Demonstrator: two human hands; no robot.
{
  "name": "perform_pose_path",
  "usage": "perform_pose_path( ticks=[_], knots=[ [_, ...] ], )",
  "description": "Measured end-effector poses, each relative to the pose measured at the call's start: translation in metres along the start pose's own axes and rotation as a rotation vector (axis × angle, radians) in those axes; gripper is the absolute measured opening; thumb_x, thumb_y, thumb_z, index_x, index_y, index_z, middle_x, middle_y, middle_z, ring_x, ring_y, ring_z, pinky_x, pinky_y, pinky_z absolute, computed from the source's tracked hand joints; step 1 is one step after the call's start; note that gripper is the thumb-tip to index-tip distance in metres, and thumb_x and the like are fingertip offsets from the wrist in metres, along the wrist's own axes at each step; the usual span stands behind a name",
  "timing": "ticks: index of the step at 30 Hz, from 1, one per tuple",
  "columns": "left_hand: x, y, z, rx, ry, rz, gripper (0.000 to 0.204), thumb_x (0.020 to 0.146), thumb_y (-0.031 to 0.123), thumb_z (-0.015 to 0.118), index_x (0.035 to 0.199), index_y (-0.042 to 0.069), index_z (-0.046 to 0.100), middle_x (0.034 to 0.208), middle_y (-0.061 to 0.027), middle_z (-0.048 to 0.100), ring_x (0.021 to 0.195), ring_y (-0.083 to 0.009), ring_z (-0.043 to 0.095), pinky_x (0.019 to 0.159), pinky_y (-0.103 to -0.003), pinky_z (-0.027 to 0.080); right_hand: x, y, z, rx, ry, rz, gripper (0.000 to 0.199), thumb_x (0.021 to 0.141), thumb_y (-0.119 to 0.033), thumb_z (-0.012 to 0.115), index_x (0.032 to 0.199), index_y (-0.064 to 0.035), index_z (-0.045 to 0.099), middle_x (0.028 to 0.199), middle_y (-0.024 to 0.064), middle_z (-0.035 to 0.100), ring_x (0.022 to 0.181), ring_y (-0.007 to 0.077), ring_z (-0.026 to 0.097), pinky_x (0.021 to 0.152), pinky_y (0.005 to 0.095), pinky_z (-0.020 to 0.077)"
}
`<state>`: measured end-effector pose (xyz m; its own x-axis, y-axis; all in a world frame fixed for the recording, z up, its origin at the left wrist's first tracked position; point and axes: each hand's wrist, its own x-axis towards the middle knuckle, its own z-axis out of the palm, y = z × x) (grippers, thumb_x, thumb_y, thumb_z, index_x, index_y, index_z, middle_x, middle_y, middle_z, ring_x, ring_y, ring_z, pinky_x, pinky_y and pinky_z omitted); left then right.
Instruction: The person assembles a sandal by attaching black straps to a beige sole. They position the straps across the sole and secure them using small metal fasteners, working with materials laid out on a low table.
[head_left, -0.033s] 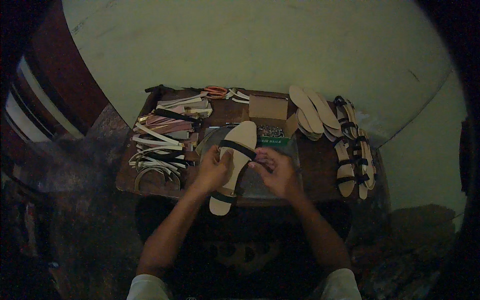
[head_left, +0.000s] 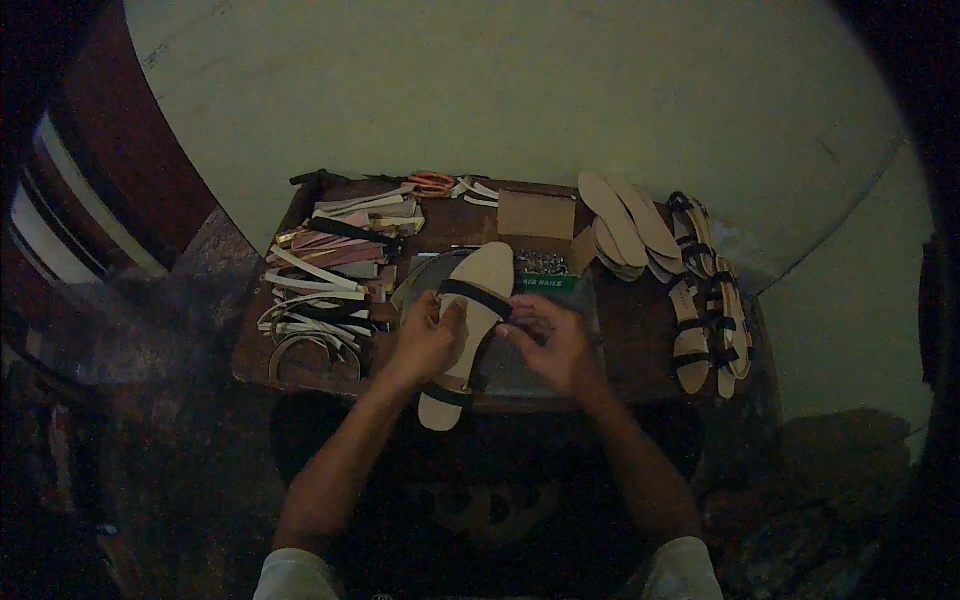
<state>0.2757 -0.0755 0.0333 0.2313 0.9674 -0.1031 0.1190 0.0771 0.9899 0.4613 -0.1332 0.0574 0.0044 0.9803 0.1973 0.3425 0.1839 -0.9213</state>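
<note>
A beige sandal sole (head_left: 490,268) is held over the table, tilted with its wide toe end away from me. One black strap (head_left: 476,298) crosses its front part, and another black strap (head_left: 447,396) crosses near the heel end. My left hand (head_left: 430,340) grips the sole from the left edge, thumb on top and fingers underneath. At the right edge, my right hand (head_left: 548,338) has its fingers pinched at the front strap's end. Its fingertips partly hide that end.
On the wooden table (head_left: 640,350), cut strips (head_left: 335,270) lie in piles at left. Orange-handled scissors (head_left: 432,184) lie at the back. An open carton of nails (head_left: 540,262) stands behind the sole. Stacked beige soles (head_left: 625,225) and strapped sandals (head_left: 712,330) are at right.
</note>
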Motion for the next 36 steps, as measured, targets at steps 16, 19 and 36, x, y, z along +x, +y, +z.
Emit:
perform_pose_path(
  ticks=[16, 19, 36],
  knots=[
    [-0.015, -0.003, 0.013, 0.139, -0.185, 0.335, 0.018, 0.096, 0.013, 0.053, 0.112, 0.006, 0.049, 0.083, -0.0043, 0.058, 0.065, -0.0086, 0.052, 0.053, -0.026, 0.042, 0.0, -0.025, -0.014, -0.355, -0.052, -0.517, 0.034, 0.076, -0.016, 0.075, 0.107, -0.0032, 0.067, 0.103, 0.0128, 0.061, 0.099, 0.0298, 0.06, 0.088, 0.0382, 0.048],
    [-0.021, 0.017, 0.011, -0.02, -0.278, -0.088, 0.017, 0.096, 0.014, 0.052, 0.111, 0.007, 0.049, 0.077, -0.0004, 0.055, 0.06, -0.0057, 0.048, 0.049, -0.024, 0.039, -0.001, -0.024, -0.019, -0.327, -0.061, -0.507, 0.031, 0.076, -0.014, 0.074, 0.104, -0.0035, 0.069, 0.103, 0.0126, 0.061, 0.098, 0.0299, 0.059, 0.087, 0.0385, 0.0481],
    [0.014, 0.002, -0.023, -0.148, -0.062, 0.12, 0.038, 0.094, 0.027, 0.058, 0.12, 0.0, 0.053, 0.105, -0.0091, 0.063, 0.092, -0.0153, 0.057, 0.081, -0.031, 0.046, 0.032, 0.036, -0.039, -0.77, 0.306, -0.352, 0.023, 0.084, -0.011, 0.06, 0.107, -0.0051, 0.063, 0.107, 0.0136, 0.061, 0.105, 0.0335, 0.055, 0.093, 0.0452, 0.0437]
  ],
)
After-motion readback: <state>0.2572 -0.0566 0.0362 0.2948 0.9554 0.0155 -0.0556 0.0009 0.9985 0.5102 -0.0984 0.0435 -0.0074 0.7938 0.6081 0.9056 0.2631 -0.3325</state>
